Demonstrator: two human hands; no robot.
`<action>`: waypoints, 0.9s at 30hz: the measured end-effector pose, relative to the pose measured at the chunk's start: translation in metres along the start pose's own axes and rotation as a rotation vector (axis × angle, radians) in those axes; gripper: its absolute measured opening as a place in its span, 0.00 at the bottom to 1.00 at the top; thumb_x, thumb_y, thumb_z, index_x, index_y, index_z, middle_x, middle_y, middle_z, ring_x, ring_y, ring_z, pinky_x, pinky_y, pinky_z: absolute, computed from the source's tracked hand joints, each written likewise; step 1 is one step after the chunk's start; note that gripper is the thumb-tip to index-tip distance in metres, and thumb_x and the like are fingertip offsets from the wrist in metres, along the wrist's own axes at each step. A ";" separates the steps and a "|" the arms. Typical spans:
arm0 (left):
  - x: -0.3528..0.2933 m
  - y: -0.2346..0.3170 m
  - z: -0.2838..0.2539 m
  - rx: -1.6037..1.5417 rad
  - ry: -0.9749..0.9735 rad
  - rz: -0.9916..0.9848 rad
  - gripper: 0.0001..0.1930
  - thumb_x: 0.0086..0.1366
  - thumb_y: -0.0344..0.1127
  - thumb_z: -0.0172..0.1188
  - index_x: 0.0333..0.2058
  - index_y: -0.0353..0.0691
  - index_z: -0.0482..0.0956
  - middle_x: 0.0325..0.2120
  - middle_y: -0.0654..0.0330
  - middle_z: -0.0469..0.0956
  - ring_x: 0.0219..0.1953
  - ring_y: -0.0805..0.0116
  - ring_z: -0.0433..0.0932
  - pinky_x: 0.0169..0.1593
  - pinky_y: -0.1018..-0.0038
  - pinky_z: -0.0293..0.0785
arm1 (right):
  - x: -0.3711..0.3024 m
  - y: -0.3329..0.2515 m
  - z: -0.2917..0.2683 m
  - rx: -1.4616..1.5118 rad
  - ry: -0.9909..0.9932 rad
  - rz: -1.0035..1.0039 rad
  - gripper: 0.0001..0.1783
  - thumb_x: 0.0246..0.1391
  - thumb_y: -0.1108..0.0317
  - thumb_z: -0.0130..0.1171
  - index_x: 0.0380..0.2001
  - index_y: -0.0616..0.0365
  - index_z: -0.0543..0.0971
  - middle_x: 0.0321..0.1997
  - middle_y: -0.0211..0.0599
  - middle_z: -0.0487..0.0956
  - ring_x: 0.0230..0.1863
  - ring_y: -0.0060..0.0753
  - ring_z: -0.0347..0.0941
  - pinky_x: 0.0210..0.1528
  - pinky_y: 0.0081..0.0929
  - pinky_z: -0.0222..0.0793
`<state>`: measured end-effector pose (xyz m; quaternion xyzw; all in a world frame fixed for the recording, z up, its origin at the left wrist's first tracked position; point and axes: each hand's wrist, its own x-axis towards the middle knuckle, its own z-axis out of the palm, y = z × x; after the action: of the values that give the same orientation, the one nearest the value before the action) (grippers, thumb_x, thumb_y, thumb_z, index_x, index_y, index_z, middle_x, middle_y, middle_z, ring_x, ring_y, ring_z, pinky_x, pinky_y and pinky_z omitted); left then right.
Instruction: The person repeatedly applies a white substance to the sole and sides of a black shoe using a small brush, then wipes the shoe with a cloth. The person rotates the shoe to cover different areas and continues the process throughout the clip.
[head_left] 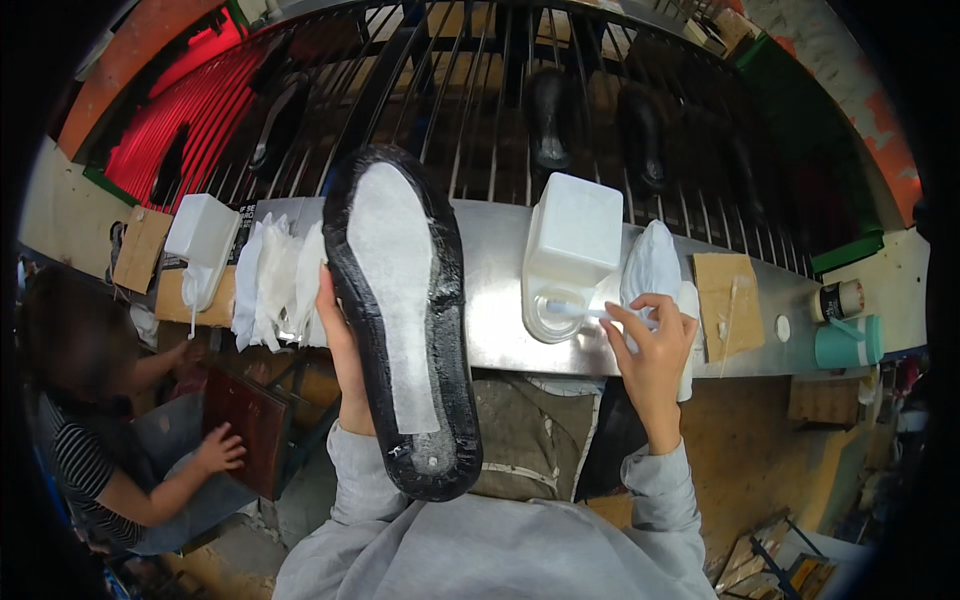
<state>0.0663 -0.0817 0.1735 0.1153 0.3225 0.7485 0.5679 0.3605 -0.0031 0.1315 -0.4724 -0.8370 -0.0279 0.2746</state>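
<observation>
A black shoe [456,345] is held sole side up and upright in front of me, a pale filler strip [390,270] along the middle of its underside. My left hand [345,365] is closed around the shoe's left side; most of its fingers are hidden behind it. At the right, my right hand [655,350] pinches the handle of a small white brush [590,313]. The brush tip reaches into the round cup [545,322] at the foot of a white plastic liquid dispenser [578,225]. Just beyond my right hand lies a pale shoe-shaped pad stack [652,260].
Beyond the metal ledge [490,270], a barred rack [480,110] carries several black shoes [551,115], with red light at its left. A second dispenser [203,230], cardboard [727,300] and a teal mug [845,342] stand along the ledge. A co-worker [110,440] sits at the left.
</observation>
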 end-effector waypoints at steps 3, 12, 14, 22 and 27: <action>-0.004 0.000 0.003 -0.034 0.256 0.114 0.41 0.70 0.69 0.43 0.63 0.34 0.65 0.46 0.37 0.79 0.33 0.53 0.85 0.31 0.71 0.86 | -0.008 0.001 0.000 0.002 0.004 0.009 0.10 0.46 0.68 0.73 0.35 0.48 0.88 0.39 0.30 0.75 0.36 0.30 0.70 0.44 0.36 0.58; -0.010 -0.007 0.009 0.110 0.121 -0.012 0.42 0.71 0.71 0.38 0.66 0.39 0.64 0.57 0.52 0.74 0.53 0.61 0.77 0.59 0.67 0.74 | 0.011 -0.015 -0.020 0.585 0.099 0.394 0.07 0.56 0.69 0.67 0.37 0.59 0.89 0.32 0.30 0.71 0.21 0.18 0.57 0.24 0.19 0.50; -0.016 -0.013 0.012 0.190 0.018 -0.032 0.40 0.73 0.69 0.36 0.67 0.39 0.63 0.59 0.52 0.73 0.56 0.60 0.77 0.62 0.67 0.72 | 0.028 -0.026 -0.042 0.695 0.227 0.260 0.08 0.56 0.72 0.66 0.39 0.60 0.89 0.31 0.29 0.71 0.23 0.19 0.60 0.26 0.19 0.52; -0.036 -0.008 0.028 0.414 -0.163 0.025 0.43 0.72 0.70 0.35 0.66 0.35 0.62 0.58 0.47 0.74 0.56 0.57 0.78 0.59 0.62 0.76 | 0.091 -0.066 -0.074 0.292 0.410 -0.183 0.23 0.31 0.58 0.81 0.37 0.42 0.91 0.33 0.26 0.73 0.35 0.29 0.67 0.38 0.27 0.59; -0.043 -0.003 0.026 0.471 -0.076 0.019 0.44 0.68 0.73 0.41 0.64 0.36 0.65 0.53 0.52 0.76 0.52 0.64 0.79 0.54 0.69 0.77 | 0.091 -0.075 -0.085 0.389 0.228 -0.312 0.21 0.32 0.65 0.80 0.38 0.44 0.91 0.38 0.31 0.71 0.37 0.31 0.67 0.38 0.27 0.62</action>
<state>0.0970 -0.1122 0.1996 0.2758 0.4657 0.6530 0.5298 0.3004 -0.0002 0.2635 -0.2697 -0.8530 0.0384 0.4451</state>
